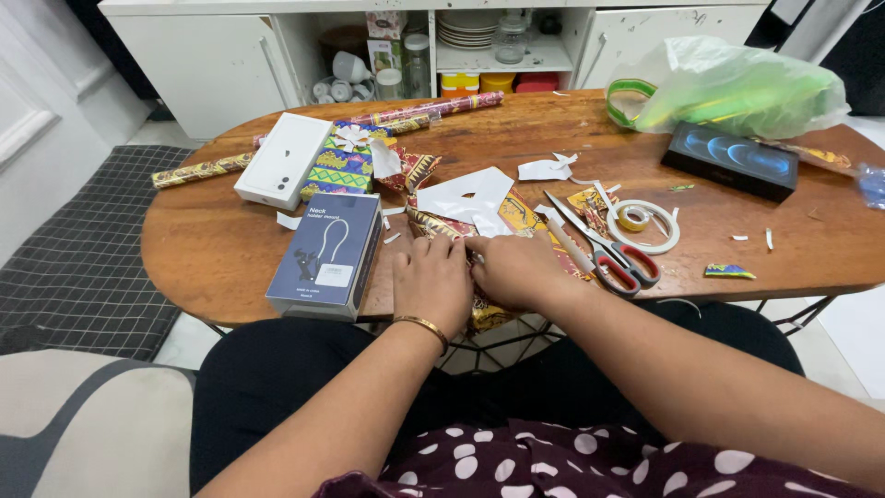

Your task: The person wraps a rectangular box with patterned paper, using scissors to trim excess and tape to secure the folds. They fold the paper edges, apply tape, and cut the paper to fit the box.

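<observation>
Head view. At the near edge of the oval wooden tabletop (221,249), the left hand (431,281) and right hand (518,269) lie side by side, both palm-down with fingers curled, pressing on a sheet of patterned wrapping paper (516,214). The fingertips meet at the paper's fold; whether either hand pinches the sheet cannot be told. The paper spreads from under the hands toward 12 o'clock, with a white scrap (466,195) on top.

At 9 o'clock of the left hand, just beside it, lies a dark blue box (327,254). Toward 11 o'clock sit a white box (284,159) and a wrapped parcel (343,166). Rolled wrapping paper (433,109) lies farther back.

At 3 o'clock of the right hand, red-handled scissors (604,249) lie near a tape roll (636,221). Toward 2 o'clock rest a black box (730,159) and a green plastic bag (737,88).
</observation>
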